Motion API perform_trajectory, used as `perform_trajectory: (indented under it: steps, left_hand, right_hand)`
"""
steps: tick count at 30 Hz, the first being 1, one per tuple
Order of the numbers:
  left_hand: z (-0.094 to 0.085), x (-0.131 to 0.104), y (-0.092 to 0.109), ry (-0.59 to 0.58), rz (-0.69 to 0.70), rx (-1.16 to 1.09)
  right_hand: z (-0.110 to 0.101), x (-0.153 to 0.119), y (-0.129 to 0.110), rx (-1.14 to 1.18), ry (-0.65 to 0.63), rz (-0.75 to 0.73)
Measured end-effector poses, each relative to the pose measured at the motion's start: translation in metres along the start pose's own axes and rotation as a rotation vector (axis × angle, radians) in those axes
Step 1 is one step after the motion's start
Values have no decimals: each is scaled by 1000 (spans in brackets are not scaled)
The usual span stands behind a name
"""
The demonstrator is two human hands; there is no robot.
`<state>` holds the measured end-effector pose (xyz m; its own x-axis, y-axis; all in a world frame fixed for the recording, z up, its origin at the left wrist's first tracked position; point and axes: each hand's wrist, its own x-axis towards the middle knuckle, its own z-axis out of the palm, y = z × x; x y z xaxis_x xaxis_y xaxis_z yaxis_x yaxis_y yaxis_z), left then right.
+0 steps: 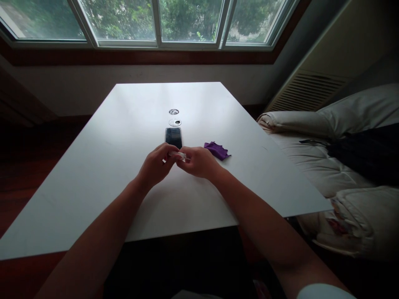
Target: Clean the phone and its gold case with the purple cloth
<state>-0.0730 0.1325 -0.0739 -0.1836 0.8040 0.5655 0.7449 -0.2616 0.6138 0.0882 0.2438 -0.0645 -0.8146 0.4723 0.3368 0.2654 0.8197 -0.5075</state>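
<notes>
Over the middle of the white table (102, 166), my left hand (158, 165) and my right hand (199, 162) meet fingertip to fingertip. Both are closed on a small white object (177, 155), mostly covered by the fingers; its kind cannot be made out. Just beyond the fingers lies a dark-screened phone (173, 137), its near end partly hidden by my hands. Past the phone are two small round discs, a nearer one (175, 122) and a farther one (173, 111). A crumpled purple cloth (217, 150) lies to the right of my right hand.
A window (188, 20) spans the wall behind the table. On the right stands a couch or bed with pale padded bedding (314, 162) and dark fabric (370, 153). A slatted vent panel (308, 89) is behind it. Dark reddish floor (18, 174) shows at left.
</notes>
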Motion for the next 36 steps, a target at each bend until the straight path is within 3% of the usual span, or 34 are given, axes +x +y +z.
perform_trajectory:
  steps: [6,11,15,20,26,32,36]
  left_hand:
    - [-2,1,-6,122,-80,-25]
    - [-4,2,-14,260,-191,-47]
    - [-4,2,-22,233,-226,4]
    - [-3,1,-33,157,-231,81]
    - [-4,1,-33,179,-244,67]
    - [-6,3,-18,182,-131,1]
    - [-6,1,-9,269,-136,-20]
  right_hand:
    - [-3,2,3,69,56,70]
    - [-7,6,17,403,203,188]
    - [0,15,36,659,342,259]
    - [8,20,54,680,423,263]
    - [8,19,53,690,442,278]
    - [11,18,41,700,400,289]
    - [6,11,23,513,283,100]
